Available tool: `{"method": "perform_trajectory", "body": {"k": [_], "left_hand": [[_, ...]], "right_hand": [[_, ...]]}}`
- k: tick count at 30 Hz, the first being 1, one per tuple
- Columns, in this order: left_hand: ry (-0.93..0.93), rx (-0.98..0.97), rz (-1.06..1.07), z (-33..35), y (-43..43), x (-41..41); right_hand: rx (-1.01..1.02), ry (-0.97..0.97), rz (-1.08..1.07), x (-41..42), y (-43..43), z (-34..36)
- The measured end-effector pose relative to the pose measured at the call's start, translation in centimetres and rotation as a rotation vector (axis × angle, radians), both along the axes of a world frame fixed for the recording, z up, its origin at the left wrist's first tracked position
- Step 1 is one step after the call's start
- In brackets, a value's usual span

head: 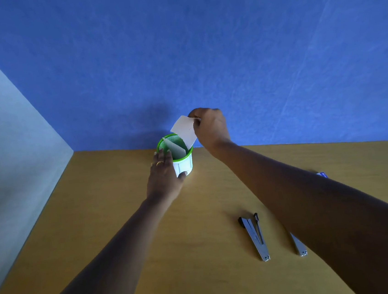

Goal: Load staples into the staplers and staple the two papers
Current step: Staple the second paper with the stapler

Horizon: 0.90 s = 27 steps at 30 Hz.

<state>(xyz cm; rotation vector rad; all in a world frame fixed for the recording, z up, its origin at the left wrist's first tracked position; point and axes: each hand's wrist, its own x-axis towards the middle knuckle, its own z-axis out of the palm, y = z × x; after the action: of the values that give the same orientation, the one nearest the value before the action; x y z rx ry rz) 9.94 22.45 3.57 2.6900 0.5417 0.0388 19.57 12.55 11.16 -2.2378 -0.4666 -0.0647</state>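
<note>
Fingers (194,116) of your right hand (210,128) pinch the top corner of one paper (183,129), its lower edge at the rim of the green-and-white cup (185,164). Your left hand (164,174) wraps the cup's side. The second paper (176,149) stands inside. So slight a pinch could let the sheet slip, or crease on the rim. Nearer you on the table (148,223) lie one stapler (255,236) in plain sight and another stapler (299,247) half under your right forearm, where a low sweep back could knock them.
</note>
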Motion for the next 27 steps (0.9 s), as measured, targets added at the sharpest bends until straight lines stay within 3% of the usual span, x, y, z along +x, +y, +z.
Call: {"method": "perform_trajectory", "body": {"k": [17, 23, 27], "left_hand": [[-0.113, 0.053, -0.008, -1.7, -0.5, -0.3], [-0.119, 0.023, -0.005, -1.6, -0.6, -0.5], [-0.120, 0.012, -0.007, -1.5, -0.5, -0.6]], "right_hand": [[-0.334, 0.097, 0.157, -0.7, 2.2, -3.0], [-0.541, -0.013, 0.204, -1.2, 2.6, -4.1], [-0.539, -0.015, 0.225, -1.4, 2.6, -4.0]]}}
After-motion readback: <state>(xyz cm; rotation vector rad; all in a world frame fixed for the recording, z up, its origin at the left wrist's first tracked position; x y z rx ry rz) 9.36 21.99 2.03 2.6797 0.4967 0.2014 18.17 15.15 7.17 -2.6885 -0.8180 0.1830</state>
